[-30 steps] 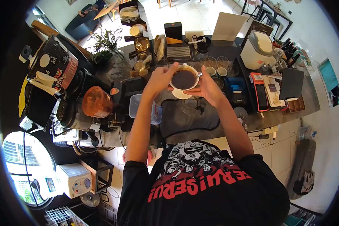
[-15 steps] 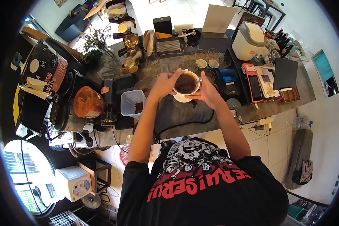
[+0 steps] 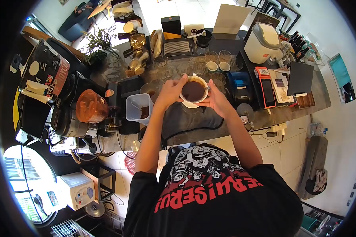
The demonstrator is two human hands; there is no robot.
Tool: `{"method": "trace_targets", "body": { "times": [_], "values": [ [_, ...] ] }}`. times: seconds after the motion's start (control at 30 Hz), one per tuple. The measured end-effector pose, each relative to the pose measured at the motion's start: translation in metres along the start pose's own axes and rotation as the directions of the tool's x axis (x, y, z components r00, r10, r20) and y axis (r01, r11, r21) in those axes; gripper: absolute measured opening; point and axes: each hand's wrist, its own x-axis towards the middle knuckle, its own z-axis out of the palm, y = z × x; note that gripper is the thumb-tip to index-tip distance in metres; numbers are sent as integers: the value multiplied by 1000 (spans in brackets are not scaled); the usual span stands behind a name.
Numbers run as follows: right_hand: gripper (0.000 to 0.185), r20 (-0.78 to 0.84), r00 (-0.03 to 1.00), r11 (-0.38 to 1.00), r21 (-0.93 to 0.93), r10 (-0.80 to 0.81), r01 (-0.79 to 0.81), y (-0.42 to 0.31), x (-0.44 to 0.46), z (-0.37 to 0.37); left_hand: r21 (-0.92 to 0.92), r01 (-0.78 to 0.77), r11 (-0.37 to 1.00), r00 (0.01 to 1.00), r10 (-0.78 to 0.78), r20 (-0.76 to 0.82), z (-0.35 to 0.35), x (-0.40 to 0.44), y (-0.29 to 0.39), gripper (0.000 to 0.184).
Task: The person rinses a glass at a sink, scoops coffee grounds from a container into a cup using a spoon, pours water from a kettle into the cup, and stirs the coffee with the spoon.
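Observation:
A white cup (image 3: pixel 194 90) of dark brown coffee is held between both my hands above the counter. My left hand (image 3: pixel 171 93) closes on the cup's left side, its thumb near the rim. On the opposite side, my right hand (image 3: pixel 217 99) grips it, fingers passing underneath. Below the cup a pale saucer (image 3: pixel 190 105) partly shows; whether it touches the cup or my fingers is unclear. Left of my left hand stands a translucent plastic tub (image 3: pixel 135 103) with brown grounds and a scoop inside.
Several clear glasses (image 3: pixel 160 62) and two small cups (image 3: pixel 212 66) stand beyond my hands. A blue-black printer (image 3: pixel 239 85) and a red card terminal (image 3: pixel 262 72) lie to the right. On the left are grinders with an orange hopper (image 3: pixel 91 106). A black cable (image 3: pixel 194 128) runs along the counter's near edge.
The cup has shifted slightly and looks more level, with its coffee surface facing me more. The spoon handle at its right rim, bright earlier, is now hard to see. Both hands keep their hold.

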Motion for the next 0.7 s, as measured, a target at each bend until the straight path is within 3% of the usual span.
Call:
{"method": "trace_targets", "body": {
  "times": [0.1,0.23,0.3,0.43,0.53,0.7],
  "values": [
    [76,7,1000,1000,4,-2,2,3,-1,-1,34,64,997,996,-66,52,-4,-3,2,74],
    [73,-4,1000,1000,-24,-20,20,7,-4,-2,15,42,999,998,-43,50,-4,-1,-4,72],
    [66,-127,989,992,-109,-71,58,10,-2,2,-5,43,999,999,-42,31,-3,-7,-5,70],
    [45,-353,896,928,-344,-269,143,17,4,-4,-79,-38,996,987,25,-156,0,-19,-15,61],
    [39,-333,879,811,-577,-342,97,10,3,-11,-78,-96,992,959,71,-276,2,-20,-39,50],
    [44,-198,770,613,-733,-607,295,18,14,-26,-17,-167,986,926,151,-346,14,-27,-91,32]
  ]
}}
